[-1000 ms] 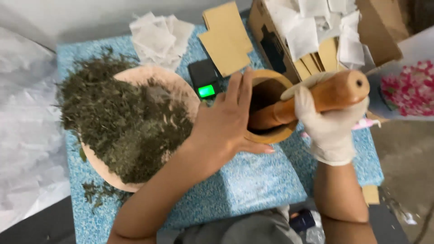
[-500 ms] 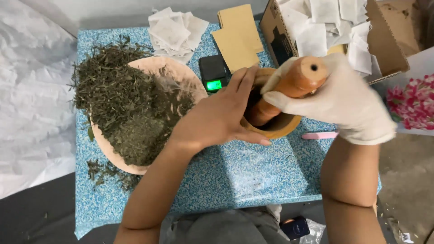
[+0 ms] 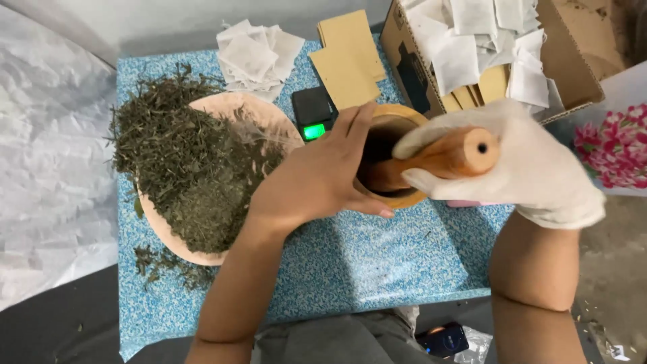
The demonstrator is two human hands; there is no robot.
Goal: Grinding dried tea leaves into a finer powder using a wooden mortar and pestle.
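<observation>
A wooden mortar stands on the blue speckled table. My bare left hand wraps around its left side and holds it. My right hand, in a white glove, grips a thick wooden pestle whose lower end is down inside the mortar. What lies in the mortar is hidden in shadow. Left of the mortar a round pinkish tray holds a large heap of dried green herbs.
A small black scale with a green lit display sits behind my left hand. Behind it lie white sachets and brown envelopes. A cardboard box of sachets stands at the back right. Loose herbs lie beside the tray. A phone rests near my lap.
The pestle's top has swung from pointing right to pointing up toward the camera, with my gloved right hand rising closer. My left hand stays on the mortar.
</observation>
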